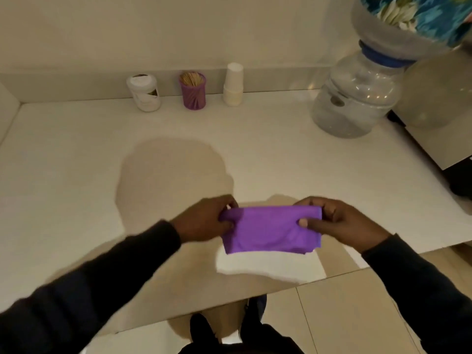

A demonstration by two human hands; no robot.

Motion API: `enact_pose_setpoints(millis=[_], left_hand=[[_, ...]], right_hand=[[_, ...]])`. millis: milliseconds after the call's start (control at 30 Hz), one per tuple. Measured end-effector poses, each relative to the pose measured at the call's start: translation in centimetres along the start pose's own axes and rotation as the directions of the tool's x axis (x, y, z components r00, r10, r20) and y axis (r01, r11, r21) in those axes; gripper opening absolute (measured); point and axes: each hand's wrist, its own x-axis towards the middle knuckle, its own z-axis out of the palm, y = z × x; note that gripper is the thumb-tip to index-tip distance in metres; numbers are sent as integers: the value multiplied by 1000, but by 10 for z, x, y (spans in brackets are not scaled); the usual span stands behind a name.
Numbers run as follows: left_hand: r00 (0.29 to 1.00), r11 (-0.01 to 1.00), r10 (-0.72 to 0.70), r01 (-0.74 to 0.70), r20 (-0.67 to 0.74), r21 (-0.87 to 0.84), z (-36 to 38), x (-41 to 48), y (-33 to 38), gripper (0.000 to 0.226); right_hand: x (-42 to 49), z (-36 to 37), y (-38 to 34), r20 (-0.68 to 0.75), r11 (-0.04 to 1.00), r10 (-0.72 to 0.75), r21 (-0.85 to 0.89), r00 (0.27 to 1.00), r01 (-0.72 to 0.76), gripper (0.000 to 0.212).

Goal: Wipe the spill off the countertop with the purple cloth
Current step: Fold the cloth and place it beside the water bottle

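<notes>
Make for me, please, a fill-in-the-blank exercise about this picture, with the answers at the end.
1. Both hands, the left hand and the right hand, hold a folded cloth of ____ colour.
2. The purple holder at the wall is full of wooden ____.
3. The stack of white cups stands to the ____ of that holder.
4. The big water bottle has a ____ cap.

Answers: purple; toothpicks; right; blue

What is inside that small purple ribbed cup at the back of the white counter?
The small purple ribbed cup holds a bundle of thin, pale wooden sticks, probably toothpicks, whose tips show at its mouth. Their lower parts and the cup's bottom are hidden by its wall.
</notes>
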Motion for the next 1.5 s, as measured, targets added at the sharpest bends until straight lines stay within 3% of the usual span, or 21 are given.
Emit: enact_pose_setpoints(millis=[100,200,500,567,633,733,800,900,967,1067,1167,1367,1500], left_hand=[[993,980,-42,62,110,-191,-37,51,17,26],[986,964,-85,118,146,-239,-62,106,32,25],[974,969,-188,165,123,182,-77,270,58,35],[984,943,-170,148,50,299,-74,297,63,35],[991,916,-93,123,-97,382,-71,326,69,33],[936,814,153,62,-317,577,-66,354,76,23],[899,751,252,53,-359,658,-57,361,73,27],[931,697,198,87,-307,712,-34,354,57,46],[944,735,145,99,-298,671,-16,339,42,49],[966,813,122,33,-226,581,13,327,34,60],[994,803,32,39,-109,595,39,349,40,83],[997,749,-33,74,-73,658,39,366,40,83],[992,801,-57,112,-112,587,37,361,37,79]], right_hand=[[29,-37,-9,-76,982,75,179,994,-61,34],[59,-73,-12,-93,965,122,246,988,-95,36],[140,-170,13,-122,952,233,231,965,-201,33],[149,-181,13,-202,976,204,118,958,-183,30],[158,-195,11,-346,981,66,-149,936,-124,26],[161,-198,11,-461,807,-309,-590,832,-27,28],[159,-184,21,-421,687,-418,-727,805,-23,34],[153,-143,52,-237,579,-233,-813,943,-61,46],[146,-116,70,-128,522,-127,-852,984,-44,49],[150,-99,84,-202,563,-148,-822,968,-86,52],[165,-109,98,-226,592,-39,-790,973,-160,70],[182,-104,106,-221,601,40,-774,974,-200,76],[184,-110,104,-213,561,29,-805,977,-193,76]])
